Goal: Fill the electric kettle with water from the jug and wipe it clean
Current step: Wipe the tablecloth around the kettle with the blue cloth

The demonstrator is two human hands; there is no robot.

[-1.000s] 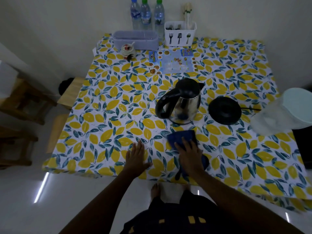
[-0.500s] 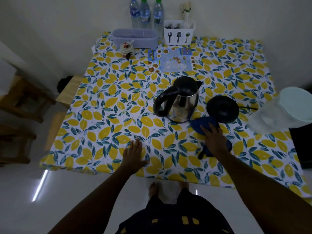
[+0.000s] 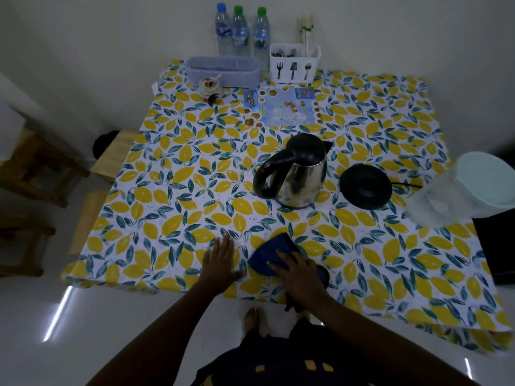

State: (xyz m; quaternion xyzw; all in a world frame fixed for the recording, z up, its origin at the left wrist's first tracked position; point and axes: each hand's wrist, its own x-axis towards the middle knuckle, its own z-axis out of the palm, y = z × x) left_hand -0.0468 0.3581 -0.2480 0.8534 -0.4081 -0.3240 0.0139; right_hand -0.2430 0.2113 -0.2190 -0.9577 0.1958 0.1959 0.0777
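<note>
A steel electric kettle (image 3: 298, 176) with a black lid and handle stands mid-table, off its round black base (image 3: 365, 186), which lies to its right. A translucent jug (image 3: 462, 190) with a pale lid sits at the table's right edge. My right hand (image 3: 299, 273) presses flat on a dark blue cloth (image 3: 269, 256) near the table's front edge, in front of the kettle. My left hand (image 3: 220, 261) lies flat on the tablecloth just left of the cloth, fingers spread, holding nothing.
The lemon-print tablecloth (image 3: 172, 185) covers the table. Along the back stand three water bottles (image 3: 241, 32), a lilac box (image 3: 223, 71), a white cutlery caddy (image 3: 294, 64), a small jar (image 3: 210, 86) and a leaflet (image 3: 281, 108). Wooden stools (image 3: 36, 162) stand at the left.
My right hand slid the blue cloth across the table, from the front to beside the kettle base, then back left to the front edge. My left hand stayed in place.
</note>
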